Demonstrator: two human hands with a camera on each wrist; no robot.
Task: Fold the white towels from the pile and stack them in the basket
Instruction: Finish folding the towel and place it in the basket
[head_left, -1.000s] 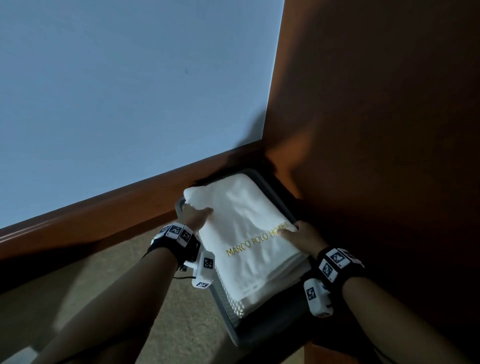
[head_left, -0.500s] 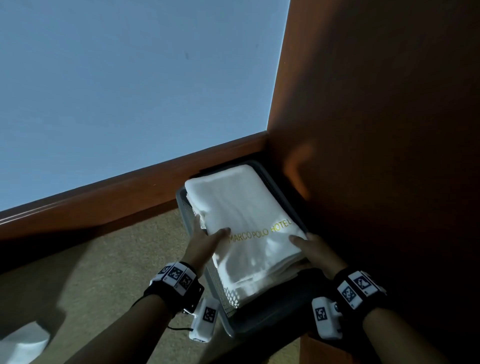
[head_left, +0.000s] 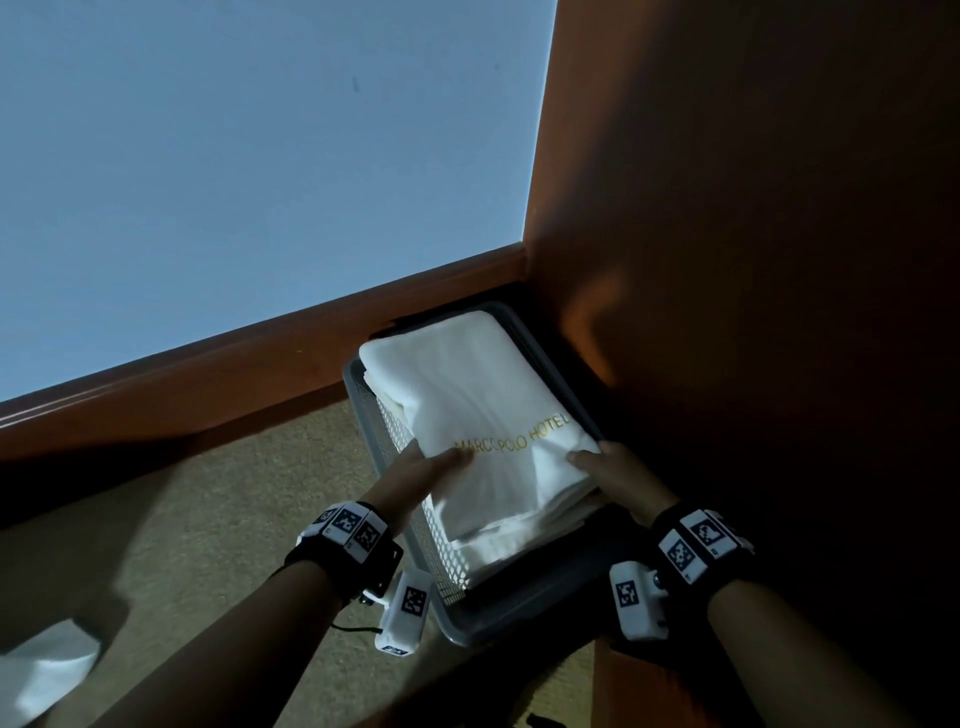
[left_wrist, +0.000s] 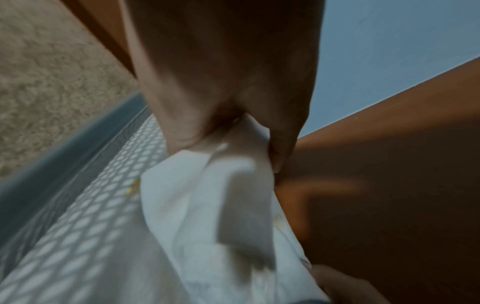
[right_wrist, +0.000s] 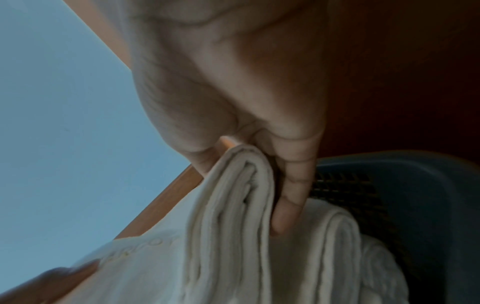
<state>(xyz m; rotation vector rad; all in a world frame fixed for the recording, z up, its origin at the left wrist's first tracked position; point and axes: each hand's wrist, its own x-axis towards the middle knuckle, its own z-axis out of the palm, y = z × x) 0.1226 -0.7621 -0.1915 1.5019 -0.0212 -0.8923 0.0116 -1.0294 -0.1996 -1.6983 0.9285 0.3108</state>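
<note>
I find the grey mesh basket (head_left: 410, 525) on the carpeted floor (head_left: 218, 519), tucked into the corner between the skirting board (head_left: 260, 364) and a dark wooden panel (head_left: 727, 260), which I judge keeps it from sliding while towels are pressed in. The top folded towel (head_left: 483, 415), with gold lettering uppermost, lies on the stack of folded towels (head_left: 498, 545) inside the basket. My left hand (head_left: 421, 467) grasps the towel's near left edge, thumb on top and fingers beneath; the left wrist view confirms cloth pinched between thumb and fingers. My right hand (head_left: 618, 473) grips the near right corner the same way, its fingers (right_wrist: 288, 205) slipped between this towel's layered fold and the stack under it. Holding both near corners keeps the fold square as it seats. I judge placement nearly complete. A loose white towel (head_left: 47, 670) lies on the floor at lower left, probably part of the pile.
</note>
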